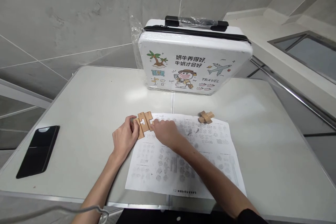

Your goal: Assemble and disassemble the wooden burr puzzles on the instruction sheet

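My left hand (125,138) and my right hand (164,131) both grip a set of notched wooden puzzle bars (143,121) lying on the table at the top left corner of a printed instruction sheet (183,157). The left hand's fingers pinch the bars from the left. From the right, the other hand's fingertips press against them. A second small wooden cross piece (206,117) rests on the sheet's upper edge, well to the right of both hands.
A white suitcase (194,63) with cartoon prints stands at the back of the white table (86,112). A black phone (38,150) lies near the left edge. A ledge and railing run along the right.
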{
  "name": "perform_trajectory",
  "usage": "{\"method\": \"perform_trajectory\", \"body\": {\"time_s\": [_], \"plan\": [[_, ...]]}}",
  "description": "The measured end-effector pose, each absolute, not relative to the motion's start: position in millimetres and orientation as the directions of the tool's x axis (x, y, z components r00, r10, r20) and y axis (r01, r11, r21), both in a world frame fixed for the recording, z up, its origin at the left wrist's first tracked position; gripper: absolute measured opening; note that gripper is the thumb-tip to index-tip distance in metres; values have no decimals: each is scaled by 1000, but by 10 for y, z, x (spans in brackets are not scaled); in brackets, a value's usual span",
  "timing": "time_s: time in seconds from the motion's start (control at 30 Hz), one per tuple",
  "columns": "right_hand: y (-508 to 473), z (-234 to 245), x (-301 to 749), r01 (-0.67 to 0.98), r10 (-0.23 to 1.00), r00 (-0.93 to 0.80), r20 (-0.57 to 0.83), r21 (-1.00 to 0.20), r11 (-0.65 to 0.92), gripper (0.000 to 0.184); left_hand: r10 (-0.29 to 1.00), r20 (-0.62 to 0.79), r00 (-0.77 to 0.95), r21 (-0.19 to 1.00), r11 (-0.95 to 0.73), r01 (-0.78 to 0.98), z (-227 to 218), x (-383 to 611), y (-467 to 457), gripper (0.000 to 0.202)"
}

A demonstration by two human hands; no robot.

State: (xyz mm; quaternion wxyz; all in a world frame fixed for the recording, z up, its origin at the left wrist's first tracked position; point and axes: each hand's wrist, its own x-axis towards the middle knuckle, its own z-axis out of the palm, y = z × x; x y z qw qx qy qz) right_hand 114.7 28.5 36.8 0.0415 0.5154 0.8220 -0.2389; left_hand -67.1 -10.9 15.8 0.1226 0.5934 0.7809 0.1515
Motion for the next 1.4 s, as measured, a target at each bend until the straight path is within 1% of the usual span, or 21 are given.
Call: {"method": "perform_trajectory", "body": {"time_s": [0.1, 0.17, 0.2, 0.23, 0.27, 0.3, 0.33, 0.4, 0.47, 0.5, 0.57, 0.67, 0.73, 0.8, 0.87, 0.97, 1.07, 1.13, 1.2, 1.3, 1.4], "plan": [[232, 421, 1296, 870, 847, -432, -310, -390, 301, 28, 963, 0, -270, 400, 248, 882, 149, -677, -122, 37], [157, 460, 1501, 861, 859, -414, -301, -436, 262, 35, 962, 9, -274, 436, 243, 867, 145, -690, -136, 37], [108, 469, 1630, 849, 875, -390, -288, -481, 220, 38, 961, 15, -275, 458, 238, 856, 144, -700, -145, 37], [55, 467, 1769, 771, 912, -324, -253, -628, 100, 38, 961, 23, -277, 485, 232, 843, 145, -710, -156, 37], [0, 450, 1913, 631, 934, -267, -239, -776, -18, 40, 960, 34, -279, 515, 223, 828, 147, -720, -168, 36], [-53, 420, 2054, 467, 940, -222, -259, -875, -130, 43, 959, 49, -280, 550, 208, 809, 151, -728, -182, 35], [-101, 379, 2187, 305, 936, -188, -299, -923, -234, 45, 958, 67, -280, 588, 189, 786, 156, -733, -198, 34], [-172, 280, 2416, 39, 910, -105, -401, -916, -399, 50, 957, 109, -268, 659, 132, 741, 173, -726, -236, 32], [-200, 198, 2583, -183, 869, -59, -491, -850, -493, 51, 961, 140, -237, 698, 74, 712, 198, -694, -279, 29], [-198, 174, 2644, -273, 850, -70, -522, -810, -519, 52, 966, 147, -214, 706, 49, 706, 212, -669, -300, 28], [-169, 166, 2729, -405, 843, -122, -524, -749, -525, 51, 978, 144, -152, 712, 4, 702, 240, -611, -337, 26], [-91, 211, 2789, -494, 870, -167, -464, -724, -481, 41, 991, 130, -45, 717, -62, 694, 267, -525, -368, 25], [-38, 237, 2801, -510, 893, -167, -419, -738, -441, 34, 993, 110, 31, 728, -102, 678, 269, -483, -376, 25], [2, 248, 2801, -496, 909, -154, -387, -765, -410, 30, 991, 79, 107, 747, -130, 652, 263, -453, -382, 27], [12, 255, 2787, -461, 916, -136, -378, -794, -396, 34, 985, 45, 165, 765, -140, 628, 259, -422, -391, 29], [-60, 293, 2729, -394, 899, -130, -418, -811, -433, 45, 981, -7, 194, 790, -113, 603, 293, -345, -409, 31], [-239, 380, 2619, -291, 853, -201, -481, -802, -521, 50, 976, -76, 203, 841, -46, 539, 385, -215, -412, 33], [-382, 456, 2525, -191, 840, -285, -461, -832, -521, 52, 968, -130, 217, 877, 10, 480, 461, -114, -395, 33], [-507, 536, 2428, -92, 849, -323, -418, -879, -467, 48, 947, -169, 272, 915, 49, 399, 529, -20, -365, 38], [-628, 640, 2297, 124, 858, -378, -348, -937, -326, 46, 885, -189, 426, 973, 111, 200, 600, 84, -319, 57], [-682, 699, 2212, 268, 878, -392, -276, -947, -178, 43, 823, -224, 523, 974, 212, 85, 644, 135, -303, 62]]}}
